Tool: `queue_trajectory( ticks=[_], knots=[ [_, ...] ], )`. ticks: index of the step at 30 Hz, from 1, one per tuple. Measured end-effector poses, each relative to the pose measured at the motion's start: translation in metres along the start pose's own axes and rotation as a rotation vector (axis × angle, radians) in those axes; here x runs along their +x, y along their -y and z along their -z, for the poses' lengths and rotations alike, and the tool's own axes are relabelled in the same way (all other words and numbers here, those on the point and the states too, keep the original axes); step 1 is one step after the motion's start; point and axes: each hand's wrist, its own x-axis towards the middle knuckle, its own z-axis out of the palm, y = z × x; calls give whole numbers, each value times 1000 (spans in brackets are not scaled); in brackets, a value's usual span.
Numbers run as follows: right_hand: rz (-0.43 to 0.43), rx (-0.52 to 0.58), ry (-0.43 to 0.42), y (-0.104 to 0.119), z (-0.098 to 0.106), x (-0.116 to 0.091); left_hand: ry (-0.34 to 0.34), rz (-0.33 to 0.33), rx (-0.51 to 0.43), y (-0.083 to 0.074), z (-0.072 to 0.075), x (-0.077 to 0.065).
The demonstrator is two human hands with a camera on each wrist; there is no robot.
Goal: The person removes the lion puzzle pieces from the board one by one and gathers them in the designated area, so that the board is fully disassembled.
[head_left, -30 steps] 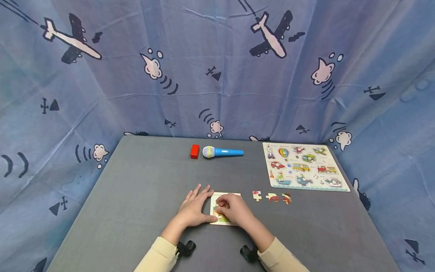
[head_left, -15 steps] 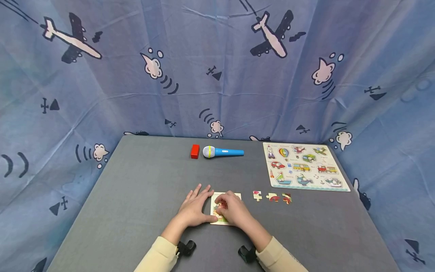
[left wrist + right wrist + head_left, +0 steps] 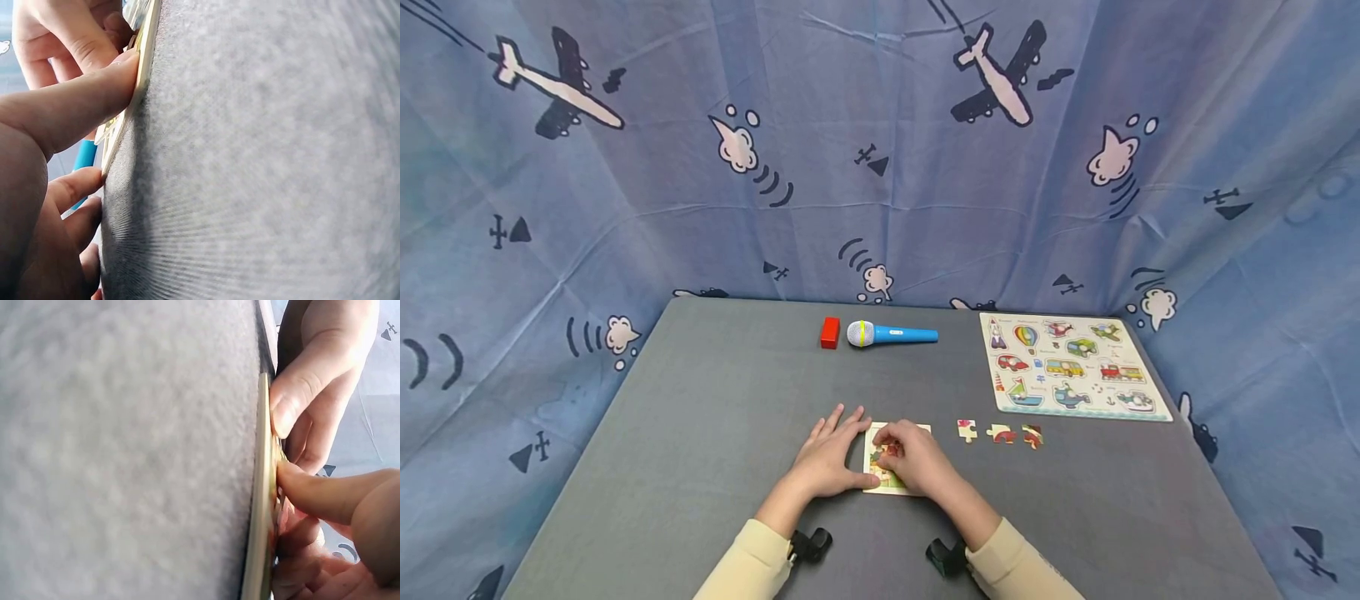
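A puzzle piece (image 3: 887, 451) is pinched by the right grip (image 3: 919, 460) over the small puzzle board (image 3: 891, 490), which is laid on the grey surface (image 3: 737, 400) and steadied by the outstretched left grip (image 3: 829, 462). Misseating of the piece is judged possible if pressure is applied at a slant. Slippage of the board could be caused by any easing of the left thumb at its edge.

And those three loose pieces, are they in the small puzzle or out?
Out. The pieces lie in a row on the table, right of the small puzzle, with grey tabletop showing between.
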Motion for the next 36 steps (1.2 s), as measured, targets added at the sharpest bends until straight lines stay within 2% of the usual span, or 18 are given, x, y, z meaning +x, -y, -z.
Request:
queue_trajectory(
  ticks=[7, 15, 18, 28, 32, 36],
  knots=[
    [7, -15, 24, -2, 1, -1, 2, 6, -18, -2, 0, 0],
    [23, 178, 15, -12, 1, 1, 6, 6, -10, -3, 3, -1],
    [19, 215, 20, -15, 3, 0, 4, -3, -20, -4, 4, -2],
    [54, 201, 60, -15, 10, -4, -1, 1, -37, -5, 2, 0],
    [40, 229, 37, -15, 9, -4, 6, 7, -31, -5, 2, 0],
    [-2, 286, 5, -15, 18, -8, 7, 18, -15, -3, 2, 0]
  ],
)
